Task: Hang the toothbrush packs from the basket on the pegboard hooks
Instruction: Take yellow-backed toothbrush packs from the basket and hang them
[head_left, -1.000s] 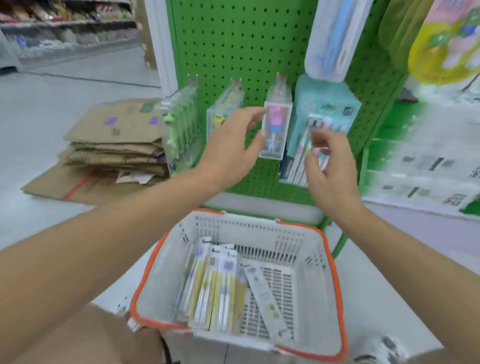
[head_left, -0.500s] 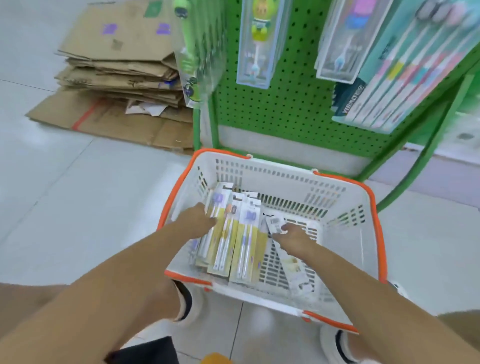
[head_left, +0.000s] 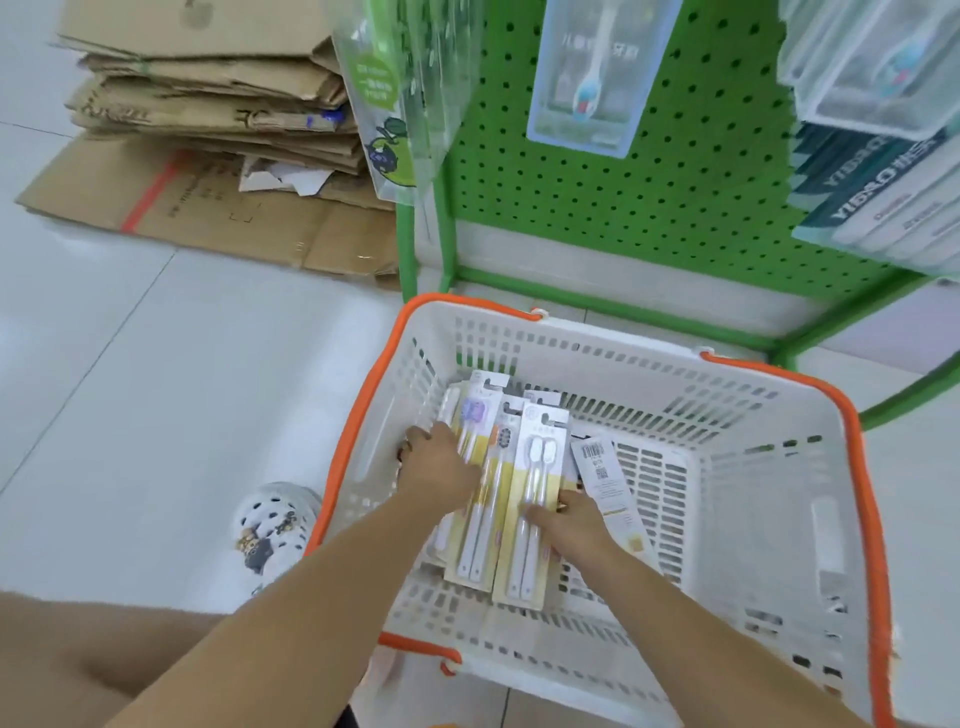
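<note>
The hanging goods at twelve to two o'clock are cut off by the top edge, and their hooks lie out of view; the fingertips of both hands are partly hidden among the packs. The left hand (head_left: 435, 462) lies flat with fingers spread on the leftmost toothbrush packs (head_left: 480, 499); the right hand (head_left: 570, 522) has its fingers curled on the edge of the front pack (head_left: 531, 514), though whether it truly grips is hard to make out. All packs lie in the white, orange-rimmed basket (head_left: 769, 467), which sits on the pale tiled floor (head_left: 182, 389) at the foot of the green pegboard (head_left: 675, 182). Flattened cardboard (head_left: 208, 130) is stacked at ten o'clock, and a white shoe (head_left: 275, 525) shows at eight.
</note>
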